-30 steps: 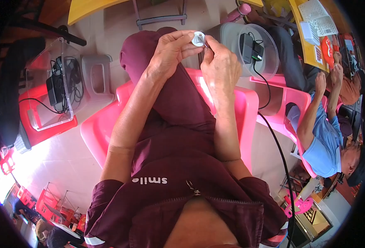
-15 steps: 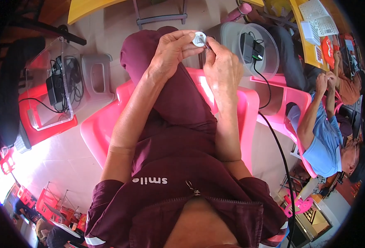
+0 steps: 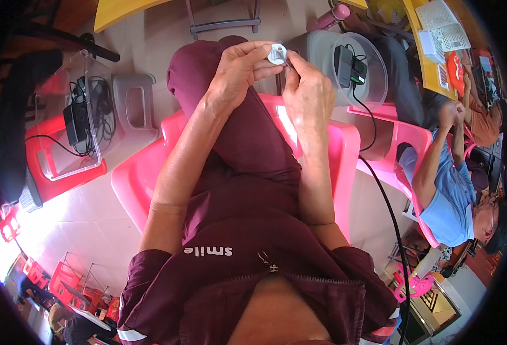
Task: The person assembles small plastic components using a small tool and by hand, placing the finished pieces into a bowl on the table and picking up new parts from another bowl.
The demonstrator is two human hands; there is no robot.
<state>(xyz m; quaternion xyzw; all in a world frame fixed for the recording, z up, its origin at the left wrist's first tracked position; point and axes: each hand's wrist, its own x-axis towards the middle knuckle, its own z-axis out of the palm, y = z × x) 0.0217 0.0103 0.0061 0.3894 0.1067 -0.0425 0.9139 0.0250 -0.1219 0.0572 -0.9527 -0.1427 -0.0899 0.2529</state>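
Above my lap, my left hand [image 3: 237,72] is closed, with thumb and fingers pinching a small round white disc [image 3: 277,54]. A grey piece and a small brownish spot show on the disc's face. My right hand [image 3: 309,86] is closed at the disc's right side, its thumb and index finger pressed together. Something thin and dark [image 3: 288,63] shows at those fingertips, too small to name. The hands are close together, above and beyond my maroon trousers [image 3: 248,129].
A clear round tub [image 3: 381,86] with a black power adapter [image 3: 345,66] stands to the right. At left, a clear box [image 3: 52,167] of black cables rests on a red stool [image 3: 72,183]. A black cable [image 3: 392,213] runs down the right side. A person in blue [image 3: 446,201] sits there.
My hands stay at nearly the same spot, with the white disc still held and tilted very slightly. The person in blue has moved their hands a little.
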